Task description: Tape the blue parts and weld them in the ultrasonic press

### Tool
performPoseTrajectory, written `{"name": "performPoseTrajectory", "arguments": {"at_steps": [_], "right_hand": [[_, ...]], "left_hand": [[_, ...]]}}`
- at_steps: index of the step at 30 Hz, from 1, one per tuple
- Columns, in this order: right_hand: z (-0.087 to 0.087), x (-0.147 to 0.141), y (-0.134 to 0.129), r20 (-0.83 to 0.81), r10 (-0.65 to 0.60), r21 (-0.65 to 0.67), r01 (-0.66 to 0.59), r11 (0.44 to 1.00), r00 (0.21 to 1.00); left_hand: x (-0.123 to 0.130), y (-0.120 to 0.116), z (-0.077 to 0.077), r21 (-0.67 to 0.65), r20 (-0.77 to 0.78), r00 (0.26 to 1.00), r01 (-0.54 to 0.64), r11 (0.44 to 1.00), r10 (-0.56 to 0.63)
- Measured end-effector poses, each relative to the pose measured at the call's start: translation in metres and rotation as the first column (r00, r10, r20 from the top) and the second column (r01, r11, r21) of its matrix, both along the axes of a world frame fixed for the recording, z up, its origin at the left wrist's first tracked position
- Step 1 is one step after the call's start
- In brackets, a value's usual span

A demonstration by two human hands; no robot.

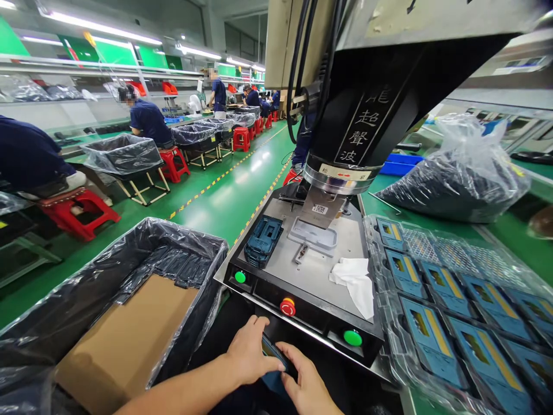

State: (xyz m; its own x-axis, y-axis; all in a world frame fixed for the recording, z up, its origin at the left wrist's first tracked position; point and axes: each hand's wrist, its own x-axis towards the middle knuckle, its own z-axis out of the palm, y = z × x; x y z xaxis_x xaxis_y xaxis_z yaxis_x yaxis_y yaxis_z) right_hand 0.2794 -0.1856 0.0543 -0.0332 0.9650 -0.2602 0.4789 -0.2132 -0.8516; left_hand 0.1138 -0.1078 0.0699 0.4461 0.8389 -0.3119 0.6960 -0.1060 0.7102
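Below the front edge of the press, my left hand [249, 353] and my right hand [307, 381] close around the two ends of a teal plastic housing [273, 350]. Most of that part is hidden by my fingers. On the metal machine bed [276, 274] lies another teal and black housing [263, 239], left of a pale grey fixture [315, 235]. The metal welding horn [322, 207] hangs above the fixture. A white cloth [354, 282] rests on the bed at the right.
Green buttons [353, 338] flank a red emergency stop [287, 306]. At left, a lined bin [147, 230] holds dark parts and cardboard [133, 340]. Clear trays [389, 340] with teal housings stand right, before a bulging plastic bag [458, 173]. Co-workers [149, 118] sit along the benches.
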Motion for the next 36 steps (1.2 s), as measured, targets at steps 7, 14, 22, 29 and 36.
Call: {"name": "performPoseTrajectory", "arguments": {"at_steps": [7, 14, 22, 29, 36], "right_hand": [[0.008, 0.011, 0.009, 0.020, -0.005, 0.044, 0.004, 0.999, 1.000], [0.010, 0.013, 0.011, 0.004, -0.002, 0.025, 0.002, 1.000, 1.000], [0.007, 0.004, 0.005, 0.025, 0.013, 0.024, -0.014, 1.000, 1.000], [0.007, 0.008, 0.005, 0.056, 0.051, 0.005, -0.051, 0.999, 0.997], [0.008, 0.014, 0.007, 0.065, 0.073, 0.012, -0.074, 0.997, 0.995]], "left_hand": [[-0.010, 0.007, -0.007, -0.200, 0.190, 0.982, 0.049, 0.978, -0.010], [-0.011, 0.015, -0.004, -0.479, 0.345, 0.929, 0.052, 0.876, 0.133], [-0.001, 0.005, 0.001, -0.115, 0.035, 0.999, 0.012, 0.993, -0.008], [-0.001, 0.002, -0.002, -0.109, 0.020, 1.000, 0.007, 0.994, -0.005], [-0.006, 0.006, -0.005, -0.139, 0.040, 0.999, 0.027, 0.990, -0.021]]}}
